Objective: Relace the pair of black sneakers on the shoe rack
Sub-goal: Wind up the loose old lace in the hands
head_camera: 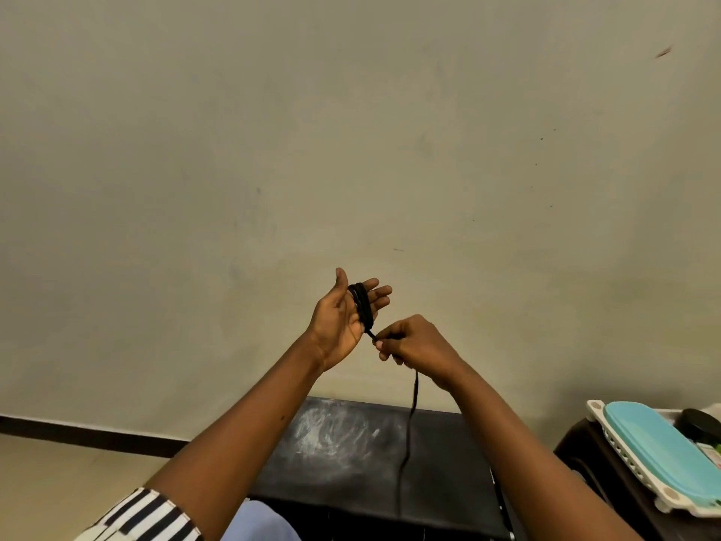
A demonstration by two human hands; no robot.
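Observation:
A black shoelace (362,306) is wound in several turns around the straight fingers of my left hand (343,318), which is raised palm toward me in front of the wall. My right hand (413,341), just below and to the right, pinches the lace where it leaves the coil. The lace's loose tail (409,427) hangs down from that hand over the black shoe rack top (351,462). No sneakers are in view.
The rack's dusty black top sits against a plain beige wall (351,130). At the right, a dark stand (585,454) carries a white tray (608,435) with a turquoise lid (659,447) and a black round object (698,423).

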